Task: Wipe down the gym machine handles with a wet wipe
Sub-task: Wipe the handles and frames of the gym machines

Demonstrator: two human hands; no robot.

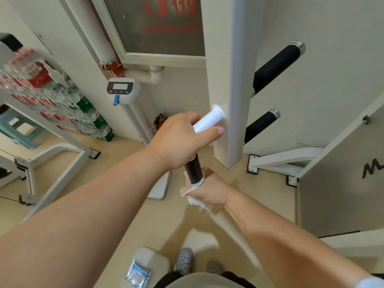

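A handle juts toward me from the white machine post (228,100): its white root (207,120) meets the post, then a black grip (194,171) follows. My left hand (178,140) grips the handle just below the white root, thumb stretched toward the post. My right hand (212,191) is wrapped round the near end of the black grip with a white wet wipe (194,194) bunched between palm and grip. Two more black handles with metal caps, an upper handle (276,66) and a lower handle (260,125), stick out on the post's far side.
A wet wipe packet (138,274) lies on a pale block (151,260) by my feet. Stacked bottled water packs (52,96) fill the left. A white scale display (122,90) stands on a pole. White frame legs (280,161) cross the floor at right and left.
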